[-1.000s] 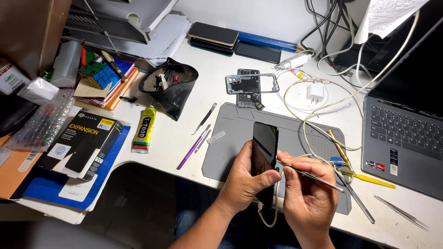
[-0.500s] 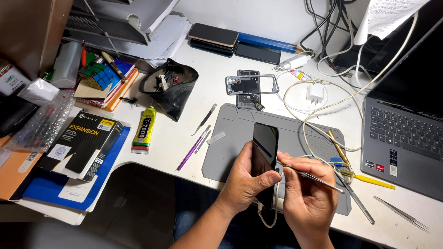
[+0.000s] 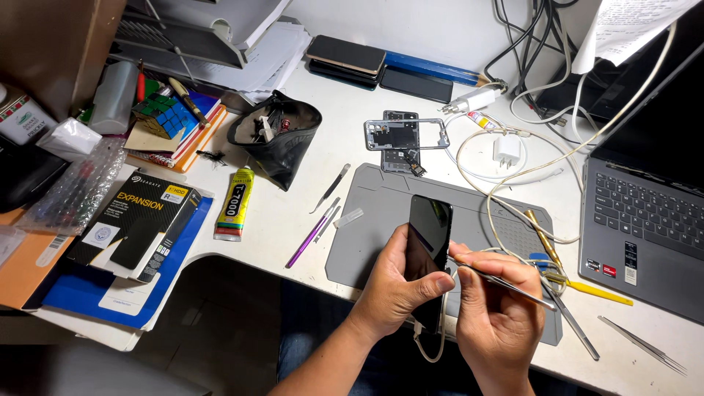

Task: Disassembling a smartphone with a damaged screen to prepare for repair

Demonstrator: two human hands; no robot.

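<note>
While my left hand grips the dark phone upright, fingers wrapped round its back and thumb across the lower front, my right hand is closed around a thin metal tool whose tip meets the phone's right edge. The phone sits above the front edge of the counter, over the grey work mat, and a pale cable hangs from its lower end.

What worries me is the tool slipping: I judge that too much pressure at that seam could send the tip skating across the glass or into my left thumb, which lies just beside it. The phone is held in the air, not braced on the mat, so a sudden give could twist it out of my grip and drop it past the counter's front edge. The dangling cable could also snag on my wrist and tug the phone (there is not much slack to see). The loose tweezers near the front right corner, by the laptop, look easy to knock off with an elbow.

Against the earlier frame I see almost no change: both hands, phone and tool hold the same pose, and nothing on the counter has shifted.
</note>
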